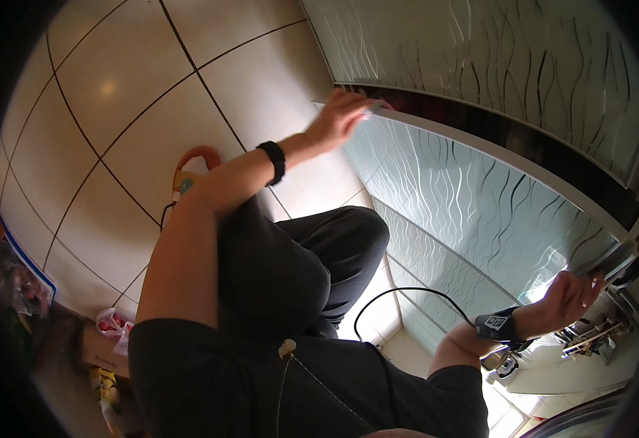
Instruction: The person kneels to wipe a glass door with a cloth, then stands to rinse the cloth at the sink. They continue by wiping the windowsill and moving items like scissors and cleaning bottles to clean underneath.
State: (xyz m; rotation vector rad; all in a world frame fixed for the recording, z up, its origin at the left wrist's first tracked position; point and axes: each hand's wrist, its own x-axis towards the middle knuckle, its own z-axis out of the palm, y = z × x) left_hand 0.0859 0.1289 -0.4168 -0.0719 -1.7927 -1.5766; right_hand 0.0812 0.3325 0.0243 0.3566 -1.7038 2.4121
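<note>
A cabinet panel [478, 191] with silver wavy lines and a pale top trim stands in front of me. At its left end, my left hand [338, 121] pinches the trim, slightly blurred. My right hand [568, 300] has its fingertips curled at the panel's right end, the exact contact partly hidden. Between this panel and an upper panel [472, 60] of the same pattern runs a dark gap [494, 128]. A black band [273, 162] circles my left wrist. On my right wrist is a black strapped device [497, 327] bearing a printed code.
A black cable [401, 289] loops near my right forearm. My bent knee [360, 230] is close to the panel. Several metal items [587, 336] sit at the lower right. On the tiled floor [133, 126] lie a cardboard box [106, 350] and a plastic bag [116, 326] at the left.
</note>
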